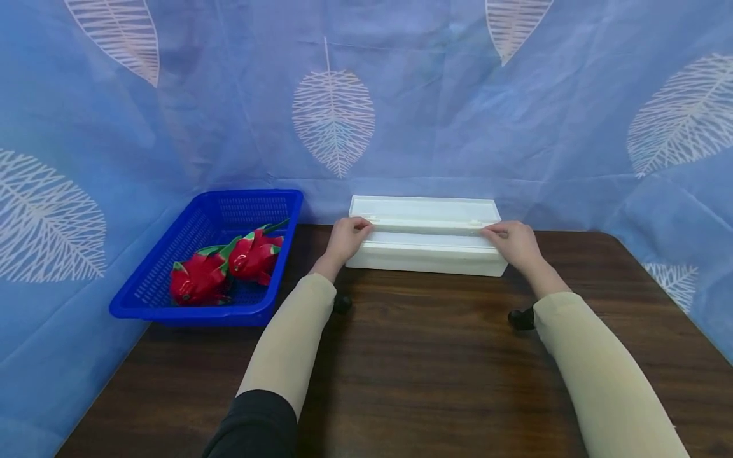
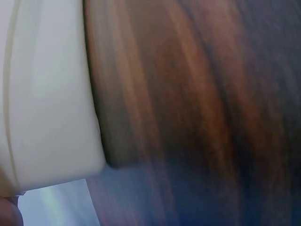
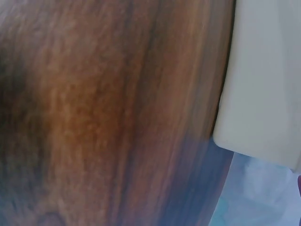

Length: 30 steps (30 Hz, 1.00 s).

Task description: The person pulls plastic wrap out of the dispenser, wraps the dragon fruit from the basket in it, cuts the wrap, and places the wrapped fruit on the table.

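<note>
A long white box (image 1: 424, 257) lies at the back of the table, its lid (image 1: 424, 207) raised and leaning back. Across the box's opening runs a narrow white strip (image 1: 426, 226). At its left end my left hand (image 1: 345, 240) pinches with thumb and forefinger; at the right end my right hand (image 1: 516, 243) does the same. The box's smooth side (image 2: 51, 103) fills the left of the left wrist view, with a bit of finger (image 2: 9, 212) at the corner. In the right wrist view the box (image 3: 263, 84) stands at the right; that hand is almost wholly out of frame.
Left of the box stands a blue plastic basket (image 1: 128, 310) with two red dragon fruits, one (image 1: 197, 280) in front of the other (image 1: 254, 254). A blue leaf-patterned cloth (image 1: 412, 127) hangs behind the dark wooden table (image 1: 424, 369).
</note>
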Motion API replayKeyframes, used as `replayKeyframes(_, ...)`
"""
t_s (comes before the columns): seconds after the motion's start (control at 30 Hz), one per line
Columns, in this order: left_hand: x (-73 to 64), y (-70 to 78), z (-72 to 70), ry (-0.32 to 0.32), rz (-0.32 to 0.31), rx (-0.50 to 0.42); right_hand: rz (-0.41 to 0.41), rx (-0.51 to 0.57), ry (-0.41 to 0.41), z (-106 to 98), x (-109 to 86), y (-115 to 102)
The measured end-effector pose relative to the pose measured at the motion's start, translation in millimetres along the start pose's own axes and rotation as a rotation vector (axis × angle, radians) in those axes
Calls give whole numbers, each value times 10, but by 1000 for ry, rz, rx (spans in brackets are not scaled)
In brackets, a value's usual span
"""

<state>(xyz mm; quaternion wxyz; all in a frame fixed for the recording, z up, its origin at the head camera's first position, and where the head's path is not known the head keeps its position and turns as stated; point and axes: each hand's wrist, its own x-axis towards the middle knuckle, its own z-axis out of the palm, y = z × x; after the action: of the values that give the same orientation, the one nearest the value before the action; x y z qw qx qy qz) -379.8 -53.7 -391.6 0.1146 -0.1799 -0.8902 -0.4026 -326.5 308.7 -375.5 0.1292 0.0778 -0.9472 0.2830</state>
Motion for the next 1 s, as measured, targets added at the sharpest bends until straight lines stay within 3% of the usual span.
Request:
replayKeyframes(0.13,-1,16,-15,-1,-16,-43,34,-3,-3,-27,23,-16)
replayKeyframes(0.37,13,-9,-29,-10,-16,-196,75,19,-30,-102,85,-53)
replayKeyframes(0.7,25,11,-83,-11,-15,-270,133,129,-25,-126,122,-86)
replayKeyframes(0.87,38,79,-162,-1,-16,-301,93,150,16,-185,149,-123)
replayKeyframes(1.0,61,127,-211,21,18,-314,83,157,36,-234,167,-156)
